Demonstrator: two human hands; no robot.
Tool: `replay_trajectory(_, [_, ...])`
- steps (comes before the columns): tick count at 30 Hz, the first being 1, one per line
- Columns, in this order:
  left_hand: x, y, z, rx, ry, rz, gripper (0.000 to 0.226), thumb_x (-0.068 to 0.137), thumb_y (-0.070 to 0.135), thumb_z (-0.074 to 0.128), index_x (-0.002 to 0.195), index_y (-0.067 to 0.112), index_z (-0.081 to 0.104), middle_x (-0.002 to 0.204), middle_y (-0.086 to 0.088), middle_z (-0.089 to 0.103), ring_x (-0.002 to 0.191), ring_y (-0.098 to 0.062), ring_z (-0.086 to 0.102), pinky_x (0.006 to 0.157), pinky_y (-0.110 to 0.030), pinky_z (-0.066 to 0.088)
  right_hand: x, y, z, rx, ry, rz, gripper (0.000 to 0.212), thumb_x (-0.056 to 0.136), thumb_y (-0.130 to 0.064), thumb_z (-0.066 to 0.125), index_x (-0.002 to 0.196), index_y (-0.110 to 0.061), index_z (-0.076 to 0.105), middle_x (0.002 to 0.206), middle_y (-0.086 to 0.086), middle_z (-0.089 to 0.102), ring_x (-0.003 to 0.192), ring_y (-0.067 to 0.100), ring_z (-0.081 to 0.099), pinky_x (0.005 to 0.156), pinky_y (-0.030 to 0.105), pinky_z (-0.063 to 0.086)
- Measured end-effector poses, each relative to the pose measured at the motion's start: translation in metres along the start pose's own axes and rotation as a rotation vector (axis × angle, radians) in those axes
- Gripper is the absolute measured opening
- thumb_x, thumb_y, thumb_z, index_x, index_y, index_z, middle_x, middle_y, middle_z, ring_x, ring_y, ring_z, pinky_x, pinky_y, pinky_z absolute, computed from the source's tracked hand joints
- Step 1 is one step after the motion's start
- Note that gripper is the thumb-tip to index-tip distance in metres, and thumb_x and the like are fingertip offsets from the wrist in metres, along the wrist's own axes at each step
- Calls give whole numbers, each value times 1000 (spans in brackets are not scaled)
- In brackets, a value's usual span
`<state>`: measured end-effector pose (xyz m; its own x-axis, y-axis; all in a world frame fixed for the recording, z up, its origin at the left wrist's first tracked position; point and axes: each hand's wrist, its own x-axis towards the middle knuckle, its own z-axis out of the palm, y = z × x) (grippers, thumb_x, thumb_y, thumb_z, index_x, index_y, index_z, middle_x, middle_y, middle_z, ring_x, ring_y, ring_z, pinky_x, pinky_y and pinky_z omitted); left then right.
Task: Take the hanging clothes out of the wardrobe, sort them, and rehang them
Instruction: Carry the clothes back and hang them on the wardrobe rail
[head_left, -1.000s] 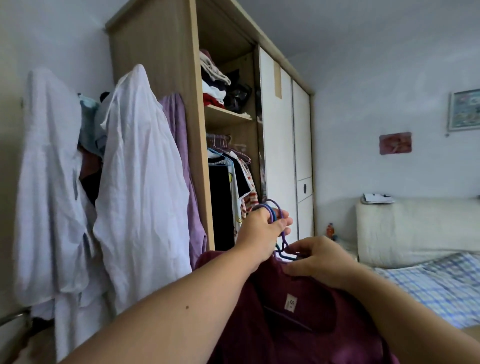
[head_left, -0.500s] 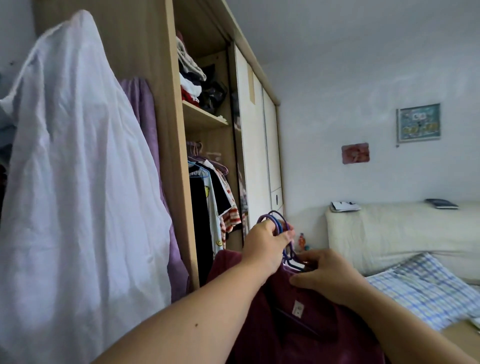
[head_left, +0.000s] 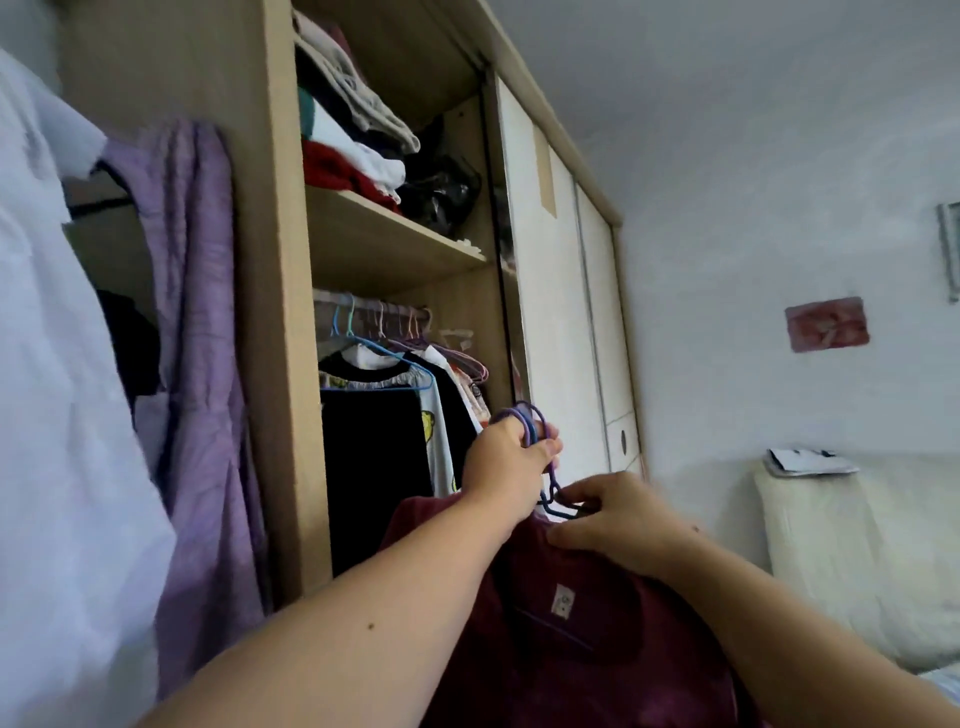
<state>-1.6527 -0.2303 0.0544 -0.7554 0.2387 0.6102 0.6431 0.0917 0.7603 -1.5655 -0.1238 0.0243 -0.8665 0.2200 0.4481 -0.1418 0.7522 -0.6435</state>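
Note:
My left hand (head_left: 506, 467) grips the hooks of a bundle of purple and blue hangers (head_left: 530, 423) in front of the open wardrobe (head_left: 280, 312). A dark red garment (head_left: 561, 639) with a white neck label hangs from them. My right hand (head_left: 610, 519) holds the garment's collar and the hanger necks just below the hooks. Inside the wardrobe, a rail (head_left: 374, 306) carries several hangers with a black top (head_left: 374, 457) and patterned shirts.
Folded clothes (head_left: 353, 135) fill the shelf above the rail. A white shirt (head_left: 57, 415) and a purple garment (head_left: 202, 364) hang outside on the left. Sliding doors (head_left: 571, 312) stand to the right, and a bed with a cream headboard (head_left: 857, 545) lies beyond.
The view has swung right and closer to the wardrobe opening. Both hands have risen a little with the hangers and the dark red garment, nearer the rail.

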Motion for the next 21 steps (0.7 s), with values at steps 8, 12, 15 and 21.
replay_trajectory(8, [132, -14, -14, 262, 235, 27, 22, 80, 13, 69, 64, 25, 62, 68, 2, 71, 72, -15, 70, 75, -30, 57, 167, 5, -20, 30, -382, -279, 32, 71, -39, 76, 101, -30, 71, 102, -5, 71, 93, 4, 65, 83, 19, 50])
replay_trajectory(12, [175, -14, -35, 385, 326, 69, 21, 80, 14, 69, 64, 25, 62, 68, 1, 70, 78, -24, 70, 74, -38, 57, 222, -1, -14, 178, -484, -369, 37, 73, -35, 77, 108, -38, 68, 96, -22, 67, 86, -13, 62, 80, 7, 47])
replay_trajectory(15, [207, -10, -54, 441, 373, 111, 19, 79, 13, 70, 66, 26, 63, 72, -1, 71, 76, -22, 70, 73, -35, 56, 258, -13, -3, 220, -391, -419, 62, 70, -37, 78, 128, -24, 58, 109, -15, 65, 93, -5, 62, 89, 16, 47])
replay_trajectory(21, [265, -8, -82, 621, 412, 195, 4, 80, 12, 70, 82, 16, 70, 72, 1, 68, 70, -12, 67, 68, -21, 54, 323, -35, 19, 343, -294, -481, 48, 66, -35, 81, 111, -24, 69, 90, -15, 71, 77, -5, 64, 77, 15, 49])
